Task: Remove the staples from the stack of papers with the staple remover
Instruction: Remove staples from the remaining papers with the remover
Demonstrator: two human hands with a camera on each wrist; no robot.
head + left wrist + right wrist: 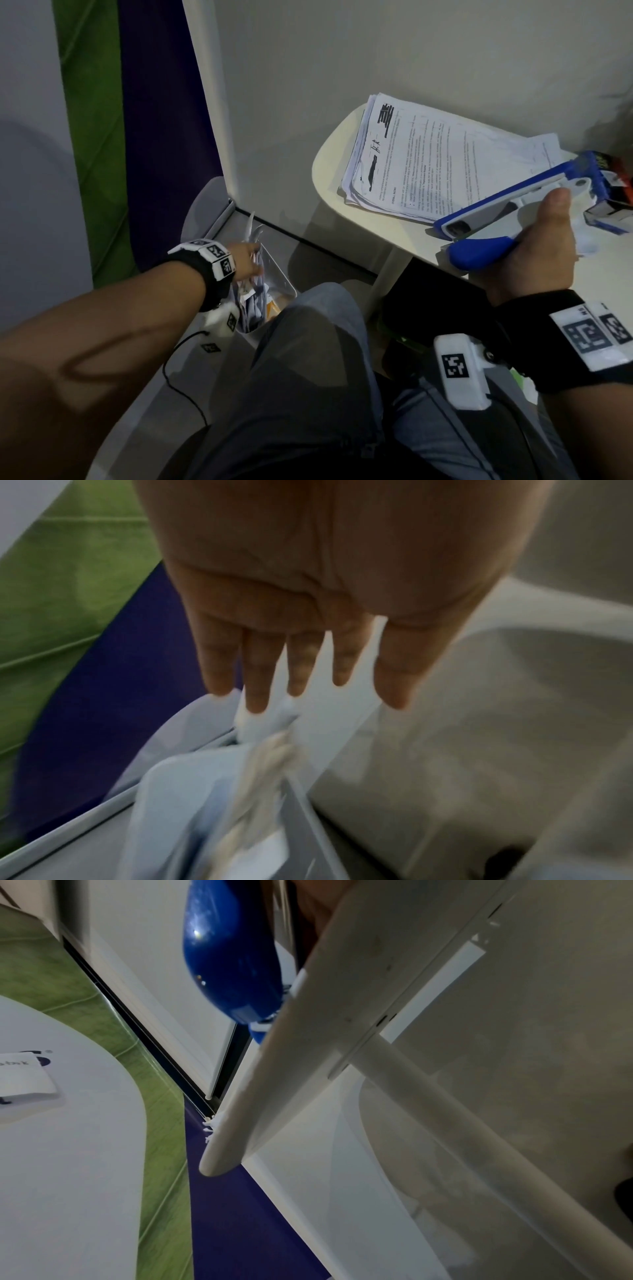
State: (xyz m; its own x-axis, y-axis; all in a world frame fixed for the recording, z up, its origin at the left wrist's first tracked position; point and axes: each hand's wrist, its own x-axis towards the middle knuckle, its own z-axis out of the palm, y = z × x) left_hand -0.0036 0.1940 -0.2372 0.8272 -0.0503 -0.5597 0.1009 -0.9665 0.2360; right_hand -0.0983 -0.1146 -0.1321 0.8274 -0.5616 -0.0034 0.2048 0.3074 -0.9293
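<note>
A stack of printed papers (pixel 428 161) lies on the pale round table (pixel 329 164). At the table's front edge my right hand (pixel 534 246) grips the blue and white staple remover (pixel 507 209), with its nose pointing left toward the stack. The right wrist view shows only the remover's blue handle (pixel 226 955) above the table edge. My left hand (pixel 245 260) reaches down to the floor on the left. Its straight, spread fingers (pixel 257 680) hang over loose papers (pixel 267 764) in a white bin (pixel 284 284). It holds nothing that I can see.
A dark box with orange (pixel 616 185) sits at the table's right edge behind the remover. The white table leg (pixel 380 284) stands between bin and knees. My grey-trousered legs (pixel 308 377) fill the foreground. A white wall panel (pixel 274 102) rises behind the bin.
</note>
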